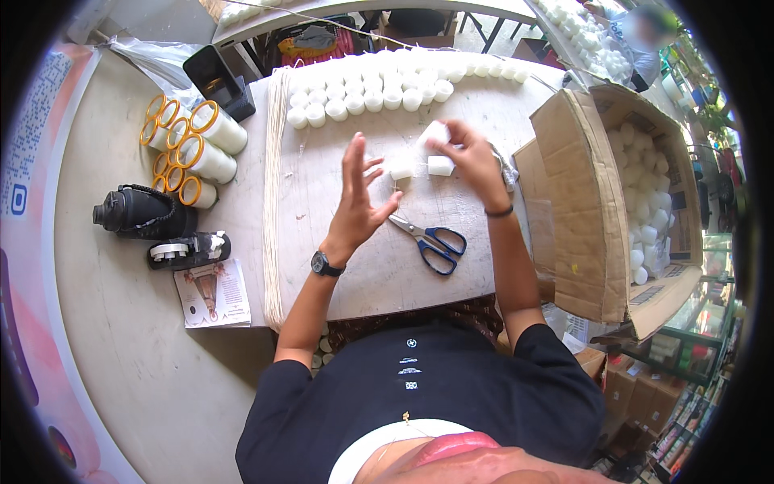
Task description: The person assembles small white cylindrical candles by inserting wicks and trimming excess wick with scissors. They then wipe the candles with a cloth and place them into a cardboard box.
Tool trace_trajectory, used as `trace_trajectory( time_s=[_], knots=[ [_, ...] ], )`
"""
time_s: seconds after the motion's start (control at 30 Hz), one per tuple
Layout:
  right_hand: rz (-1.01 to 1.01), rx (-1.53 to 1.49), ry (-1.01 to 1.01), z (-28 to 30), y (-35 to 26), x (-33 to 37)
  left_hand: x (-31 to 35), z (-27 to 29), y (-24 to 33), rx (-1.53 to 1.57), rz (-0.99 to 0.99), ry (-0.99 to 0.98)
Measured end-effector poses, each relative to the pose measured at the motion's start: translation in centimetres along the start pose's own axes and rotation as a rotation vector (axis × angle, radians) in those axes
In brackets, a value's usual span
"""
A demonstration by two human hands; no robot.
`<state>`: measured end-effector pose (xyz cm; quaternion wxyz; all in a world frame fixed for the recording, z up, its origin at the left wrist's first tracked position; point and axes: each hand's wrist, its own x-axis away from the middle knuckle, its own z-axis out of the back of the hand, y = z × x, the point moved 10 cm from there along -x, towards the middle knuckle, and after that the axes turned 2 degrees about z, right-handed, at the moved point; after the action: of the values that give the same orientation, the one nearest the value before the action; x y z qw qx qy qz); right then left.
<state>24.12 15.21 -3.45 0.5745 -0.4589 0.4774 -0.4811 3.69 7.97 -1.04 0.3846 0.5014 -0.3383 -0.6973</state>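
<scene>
My right hand (pixel 474 160) pinches a small white candle (pixel 435 134) above the table, its fingers slightly blurred. Below that hand lies another white candle (pixel 440 166) on its side. Raised over the table, my left hand (pixel 360 194) has its fingers spread and holds nothing. A third white candle (pixel 401 170) is just beyond its thumb. Scissors (pixel 435 244) with dark blue handles lie partly spread, nearer to me. Several rows of white candles (pixel 373 100) stand at the table's far side. Long pale wick strings (pixel 275 202) run along the left edge.
On the right, a cardboard box (pixel 582 206) holds many white candles (pixel 641 181). White tubes with gold rims (pixel 211 159), a black bottle (pixel 141 211), a tape dispenser (pixel 189 248) and a booklet (pixel 213 294) occupy the left table. Another person (pixel 637 40) is at the far right.
</scene>
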Motion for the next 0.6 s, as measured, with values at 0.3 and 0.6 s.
trace_trajectory(
  time_s=[0.3,0.6],
  knots=[
    [0.031,0.818,0.631,13.8,6.5,-13.5,0.5,3.5,-3.2,-0.207,0.044,0.118],
    [-0.048,0.597,0.595,14.0,8.2,-15.7,0.8,4.4,-4.4,-0.234,0.068,0.135]
  ],
)
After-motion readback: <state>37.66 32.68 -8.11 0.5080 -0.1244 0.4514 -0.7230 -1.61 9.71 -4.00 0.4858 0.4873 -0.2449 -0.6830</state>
